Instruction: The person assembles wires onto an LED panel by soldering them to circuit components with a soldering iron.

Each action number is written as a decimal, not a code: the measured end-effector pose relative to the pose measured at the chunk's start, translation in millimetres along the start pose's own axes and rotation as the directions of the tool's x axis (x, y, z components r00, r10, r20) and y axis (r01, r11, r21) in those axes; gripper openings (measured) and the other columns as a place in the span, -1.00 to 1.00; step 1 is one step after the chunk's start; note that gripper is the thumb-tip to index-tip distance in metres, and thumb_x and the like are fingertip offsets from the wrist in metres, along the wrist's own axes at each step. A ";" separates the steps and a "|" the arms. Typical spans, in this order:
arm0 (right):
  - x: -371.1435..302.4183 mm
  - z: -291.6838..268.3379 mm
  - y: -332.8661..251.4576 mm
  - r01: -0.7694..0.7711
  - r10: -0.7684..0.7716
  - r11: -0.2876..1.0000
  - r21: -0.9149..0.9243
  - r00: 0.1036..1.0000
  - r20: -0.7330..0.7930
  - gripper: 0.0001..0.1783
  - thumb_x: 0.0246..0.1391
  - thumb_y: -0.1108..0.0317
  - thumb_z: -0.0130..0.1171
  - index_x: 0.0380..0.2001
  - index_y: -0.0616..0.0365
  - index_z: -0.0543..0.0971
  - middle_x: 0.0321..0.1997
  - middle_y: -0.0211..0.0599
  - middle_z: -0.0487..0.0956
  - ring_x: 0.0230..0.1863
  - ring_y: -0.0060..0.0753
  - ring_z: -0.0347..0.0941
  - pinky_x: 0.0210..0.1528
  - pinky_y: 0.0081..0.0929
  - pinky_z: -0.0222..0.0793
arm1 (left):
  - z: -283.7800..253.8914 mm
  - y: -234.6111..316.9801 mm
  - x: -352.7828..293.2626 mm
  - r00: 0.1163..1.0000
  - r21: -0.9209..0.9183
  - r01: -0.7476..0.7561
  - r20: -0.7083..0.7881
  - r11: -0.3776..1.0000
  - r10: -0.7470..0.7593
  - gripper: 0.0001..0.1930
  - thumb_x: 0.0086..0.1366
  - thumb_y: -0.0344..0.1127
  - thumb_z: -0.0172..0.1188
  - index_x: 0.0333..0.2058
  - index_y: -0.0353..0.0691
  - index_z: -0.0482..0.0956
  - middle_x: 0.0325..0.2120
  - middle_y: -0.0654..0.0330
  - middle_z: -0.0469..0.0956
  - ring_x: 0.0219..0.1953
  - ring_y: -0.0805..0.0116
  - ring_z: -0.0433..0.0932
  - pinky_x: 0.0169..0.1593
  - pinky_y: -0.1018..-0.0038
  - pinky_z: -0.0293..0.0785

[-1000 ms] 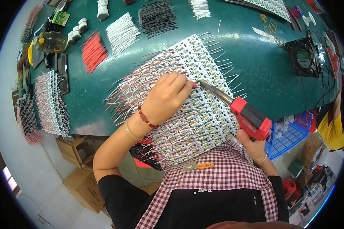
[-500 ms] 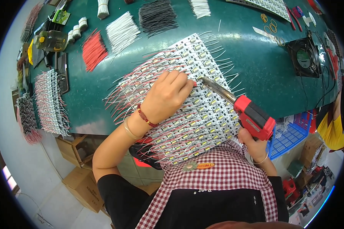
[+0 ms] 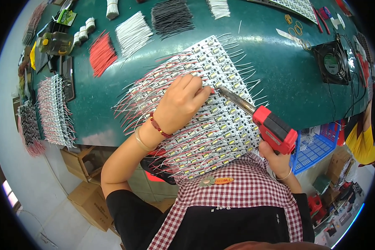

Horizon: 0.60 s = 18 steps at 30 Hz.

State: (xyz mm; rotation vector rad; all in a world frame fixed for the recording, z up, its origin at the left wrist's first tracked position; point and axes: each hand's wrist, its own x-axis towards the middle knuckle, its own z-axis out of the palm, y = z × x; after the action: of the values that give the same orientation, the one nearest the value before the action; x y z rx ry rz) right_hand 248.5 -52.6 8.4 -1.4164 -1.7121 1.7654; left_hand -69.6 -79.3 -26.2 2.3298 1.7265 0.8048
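A large white circuit board panel [image 3: 230, 100], with rows of small yellowish parts, lies slanted before me over the green table's near edge. Red and white wires bristle from its left side, and white wires from its right. My left hand [image 3: 183, 98] rests over the panel, fingers closed in a pinch on a red wire [image 3: 213, 91] whose end is by the pads. My right hand [image 3: 275, 159] grips a red and black soldering gun [image 3: 276, 129] by its handle. The gun's dark tip is at the panel, just beside the left fingertips.
Bundles of red wires [image 3: 102, 55], white wires [image 3: 133, 33] and black wires [image 3: 171, 17] lie beyond the panel. A black fan [image 3: 331, 62] stands at the right, near scissors [image 3: 293, 36]. Wired panels [image 3: 54, 111] hang at the left table edge. A blue basket [image 3: 314, 152] is at lower right.
The soldering gun has shifted slightly left, its tip moving a little along the board by the left fingertips. My left hand has barely moved.
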 end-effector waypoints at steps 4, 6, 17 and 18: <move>-4.3 -4.2 4.4 -0.007 0.007 1.000 0.007 1.000 -0.012 -0.65 0.03 0.38 0.39 -0.11 0.25 0.59 -0.24 -0.35 0.63 -0.26 -0.54 0.53 -0.19 -0.53 0.45 | -0.2 0.7 0.8 1.000 0.003 0.012 -0.003 1.000 -0.012 -0.78 0.03 -0.52 0.22 -0.29 -0.24 0.64 -0.47 0.20 0.35 -0.38 0.26 0.41 -0.27 0.38 0.40; -5.0 -4.3 4.7 -0.044 0.045 0.999 0.031 0.999 -0.016 -0.65 0.02 0.39 0.39 -0.10 0.25 0.59 -0.24 -0.35 0.63 -0.26 -0.54 0.53 -0.19 -0.53 0.45 | -0.7 1.1 1.2 1.000 0.002 0.015 -0.004 1.000 -0.015 -0.79 0.03 -0.52 0.22 -0.29 -0.24 0.64 -0.47 0.20 0.35 -0.38 0.26 0.41 -0.27 0.38 0.40; 2.0 1.2 -0.6 -0.014 0.014 1.000 0.011 1.000 -0.005 -0.64 0.02 0.42 0.37 -0.08 0.26 0.59 -0.20 -0.31 0.64 -0.23 -0.49 0.54 -0.15 -0.49 0.46 | 0.1 3.1 1.1 1.000 0.026 0.016 -0.009 1.000 -0.016 -0.80 0.04 -0.50 0.20 -0.30 -0.23 0.62 -0.46 0.19 0.35 -0.35 0.24 0.42 -0.23 0.37 0.41; 1.9 0.9 -0.8 -0.014 0.014 1.000 0.011 1.000 -0.004 -0.64 0.02 0.42 0.37 -0.08 0.26 0.59 -0.20 -0.31 0.64 -0.23 -0.49 0.54 -0.15 -0.49 0.46 | -0.1 3.2 1.2 1.000 0.026 0.017 -0.009 1.000 -0.016 -0.80 0.04 -0.50 0.20 -0.30 -0.23 0.62 -0.46 0.19 0.35 -0.35 0.24 0.42 -0.23 0.37 0.41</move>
State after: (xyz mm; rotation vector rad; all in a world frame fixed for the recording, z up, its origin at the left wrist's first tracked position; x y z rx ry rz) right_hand 246.6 -51.4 8.1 -1.4295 -1.6914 1.7750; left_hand -66.7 -79.3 -24.4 2.3286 1.7681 0.7964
